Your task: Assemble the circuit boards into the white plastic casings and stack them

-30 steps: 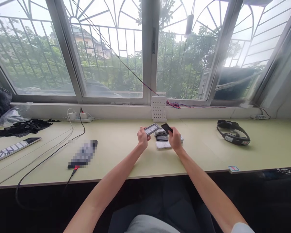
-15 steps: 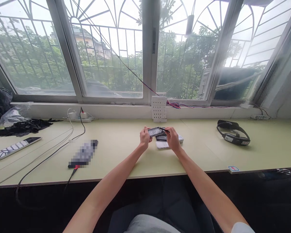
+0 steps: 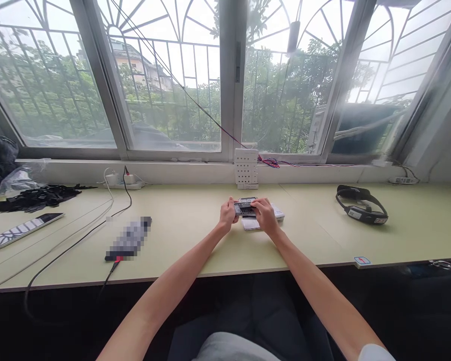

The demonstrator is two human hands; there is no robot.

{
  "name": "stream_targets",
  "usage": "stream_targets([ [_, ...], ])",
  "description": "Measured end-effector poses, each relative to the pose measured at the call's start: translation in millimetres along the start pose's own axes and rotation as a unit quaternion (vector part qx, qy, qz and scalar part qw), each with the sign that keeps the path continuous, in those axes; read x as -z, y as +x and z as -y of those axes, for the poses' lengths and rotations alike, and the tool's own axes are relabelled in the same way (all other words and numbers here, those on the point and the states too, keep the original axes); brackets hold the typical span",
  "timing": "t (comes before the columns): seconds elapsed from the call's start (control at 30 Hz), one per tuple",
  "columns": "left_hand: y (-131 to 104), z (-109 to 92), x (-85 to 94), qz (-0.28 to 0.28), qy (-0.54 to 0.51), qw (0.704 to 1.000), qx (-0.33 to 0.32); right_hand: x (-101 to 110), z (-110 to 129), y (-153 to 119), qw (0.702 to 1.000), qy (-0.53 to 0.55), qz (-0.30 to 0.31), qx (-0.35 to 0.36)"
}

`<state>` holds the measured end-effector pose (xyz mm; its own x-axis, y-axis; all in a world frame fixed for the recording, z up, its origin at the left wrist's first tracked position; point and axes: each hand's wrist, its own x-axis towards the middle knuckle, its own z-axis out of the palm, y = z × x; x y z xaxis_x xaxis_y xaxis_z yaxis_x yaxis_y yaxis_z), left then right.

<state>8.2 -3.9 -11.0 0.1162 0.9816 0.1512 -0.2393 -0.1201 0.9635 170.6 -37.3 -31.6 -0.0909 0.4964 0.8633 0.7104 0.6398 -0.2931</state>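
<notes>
My left hand (image 3: pixel 226 213) is closed around the near end of a small flat dark-framed device (image 3: pixel 239 209) with a pale, finely marked face, held above the table. With pinched fingers, my right hand (image 3: pixel 265 213) grips a thin dark flat piece (image 3: pixel 245 204), which lies against or just over that device. Its exact kind is too small to tell. Beneath both hands rests a white flat box-like object (image 3: pixel 251 224), partly covered by them.
A black head strap device (image 3: pixel 364 213) lies to the right. On the left are a pixelated object (image 3: pixel 130 238) with a cable, a phone (image 3: pixel 24 230), black strips (image 3: pixel 41 196) and a power strip (image 3: pixel 124 184). A white perforated block (image 3: pixel 246 169) stands by the window.
The dark piece in my right hand has come down over the device and moved left. My left hand has shifted slightly right, and the device is now turned flatter.
</notes>
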Motion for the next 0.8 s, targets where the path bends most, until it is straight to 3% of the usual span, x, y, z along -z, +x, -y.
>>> stream_targets([
  [0.27, -2.4, 0.2, -0.2, 0.033, 0.014, 0.999, 0.009, -1.4, 0.9, 0.5, 1.000, 0.005, 0.004, 0.009],
  [0.63, -3.9, -1.2, 0.0, 0.023, 0.027, 0.999, 0.027, 1.7, 7.4, 0.5, 1.000, 0.001, -0.007, 0.018],
  [0.8, -3.1, -1.0, -1.0, 0.020, 0.015, 0.999, 0.028, 1.1, 8.3, 0.3, 0.999, -0.024, -0.029, -0.013],
])
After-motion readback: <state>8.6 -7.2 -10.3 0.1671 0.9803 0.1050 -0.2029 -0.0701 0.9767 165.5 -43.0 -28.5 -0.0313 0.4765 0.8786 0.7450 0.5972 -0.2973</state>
